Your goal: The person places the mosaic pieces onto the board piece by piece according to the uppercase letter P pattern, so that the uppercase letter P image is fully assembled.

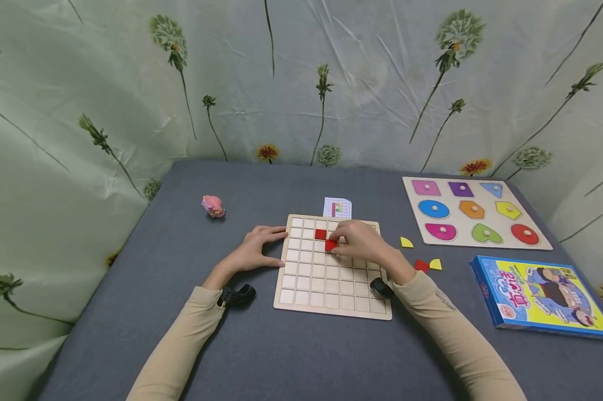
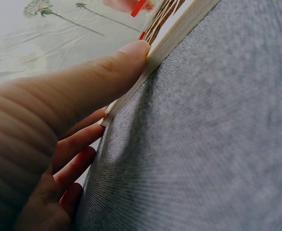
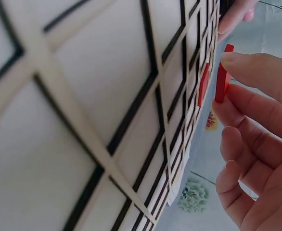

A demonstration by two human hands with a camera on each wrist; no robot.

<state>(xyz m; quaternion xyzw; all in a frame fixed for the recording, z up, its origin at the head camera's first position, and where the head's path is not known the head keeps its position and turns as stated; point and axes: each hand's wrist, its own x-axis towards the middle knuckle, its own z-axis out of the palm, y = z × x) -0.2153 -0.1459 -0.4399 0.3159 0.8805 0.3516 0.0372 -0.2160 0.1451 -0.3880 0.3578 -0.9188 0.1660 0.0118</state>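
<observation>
my right hand (image 1: pixel 360 240) pinches thin, flat, bright-red tile (image 3: pixel 222 79) just above pale wooden grid board (image 1: pixel 318 285), toward its 12 o'clock; second red tile (image 1: pixel 320 234) seated at 11. my left hand (image 1: pixel 255 248), thumb and fingers apart, touches board's 9 o'clock edge.

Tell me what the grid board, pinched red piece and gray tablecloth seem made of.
Grid board: probably matte wood, from its pale edge. Red piece: perhaps painted wood or plastic, from its smooth, even color. Gray tablecloth: dull fabric, its weave visible.

My right hand (image 1: pixel 360 240) pinches at the fingertips (image 3: pixel 227 58), spare fingers (image 3: pixel 229 178) bent; left hand (image 1: pixel 253 249) spread, thumb (image 2: pixel 102 74) apart; forearms (image 1: pixel 182 341) angled inward.
</observation>
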